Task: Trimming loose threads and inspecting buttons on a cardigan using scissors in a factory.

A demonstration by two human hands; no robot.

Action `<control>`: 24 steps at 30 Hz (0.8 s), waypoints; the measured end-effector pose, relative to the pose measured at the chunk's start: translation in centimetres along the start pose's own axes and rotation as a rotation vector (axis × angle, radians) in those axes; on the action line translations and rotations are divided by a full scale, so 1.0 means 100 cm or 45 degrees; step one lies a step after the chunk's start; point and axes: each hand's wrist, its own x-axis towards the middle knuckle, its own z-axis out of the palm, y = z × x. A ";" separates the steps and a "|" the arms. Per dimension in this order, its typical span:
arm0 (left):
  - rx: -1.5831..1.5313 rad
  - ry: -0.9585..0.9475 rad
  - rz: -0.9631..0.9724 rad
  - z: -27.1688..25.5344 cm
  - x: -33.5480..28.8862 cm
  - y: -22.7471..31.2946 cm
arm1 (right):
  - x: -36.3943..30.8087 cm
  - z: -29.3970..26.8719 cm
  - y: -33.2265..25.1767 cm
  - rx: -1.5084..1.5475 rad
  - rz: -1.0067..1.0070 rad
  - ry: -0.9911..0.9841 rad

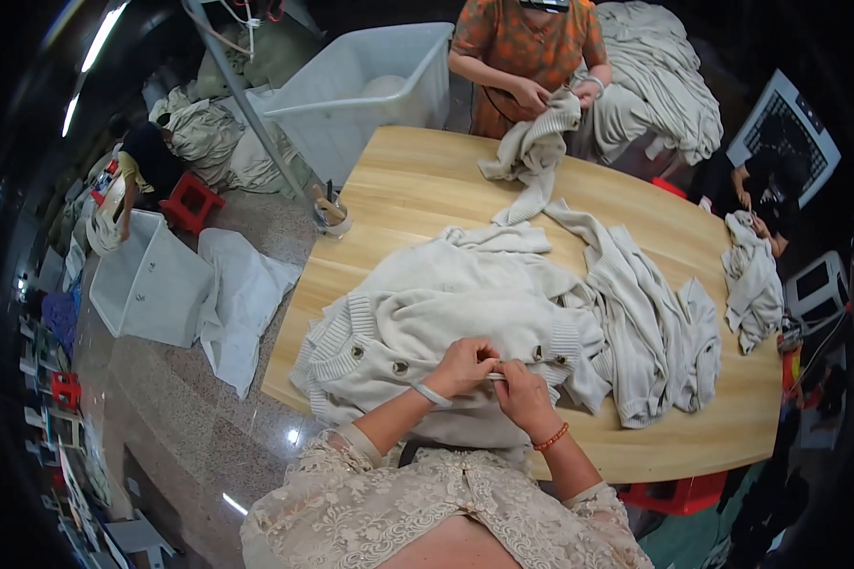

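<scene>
Pinching the cream cardigan (446,313), both hands (467,368) (527,394) seem busy at its buttoned front, the next move needing fine control.

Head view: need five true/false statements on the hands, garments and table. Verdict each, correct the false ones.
1. The left hand and right hand are close together at a cream knit garment. True.
2. The orange beaded bracelet is on the left. False: the beaded bracelet is on the right; a pale band is on the left.
3. The garment has dark buttons. True.
4. The co-worker across the table is empty-handed. False: that co-worker holds another cream knit piece.
5. The table has a wood-grain top. True.
</scene>
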 end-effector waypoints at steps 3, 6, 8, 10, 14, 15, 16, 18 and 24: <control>-0.364 -0.036 -0.151 -0.013 0.003 -0.007 | 0.010 0.002 -0.008 0.017 -0.027 0.042; -0.577 -0.074 -0.216 -0.027 0.006 -0.013 | 0.017 0.006 -0.016 0.092 0.055 0.183; -0.543 -0.068 -0.203 -0.023 0.009 -0.019 | 0.016 0.011 -0.009 -0.006 -0.121 0.221; -0.401 -0.122 -0.140 -0.023 0.009 -0.014 | 0.014 0.010 -0.005 -0.028 -0.077 0.170; -0.288 -0.306 0.223 -0.027 -0.013 0.001 | 0.009 0.002 0.009 0.050 -0.110 0.085; -0.050 -0.236 0.398 -0.027 -0.020 0.005 | 0.008 0.002 0.010 0.102 -0.100 0.070; 0.064 -0.140 0.392 -0.021 -0.023 0.002 | 0.009 0.001 0.010 0.108 -0.121 0.053; 0.117 -0.037 0.376 -0.009 -0.027 -0.008 | 0.006 -0.004 0.007 0.182 -0.138 -0.049; 0.165 0.127 0.506 -0.003 -0.018 -0.011 | 0.008 -0.002 0.026 0.133 -0.145 -0.088</control>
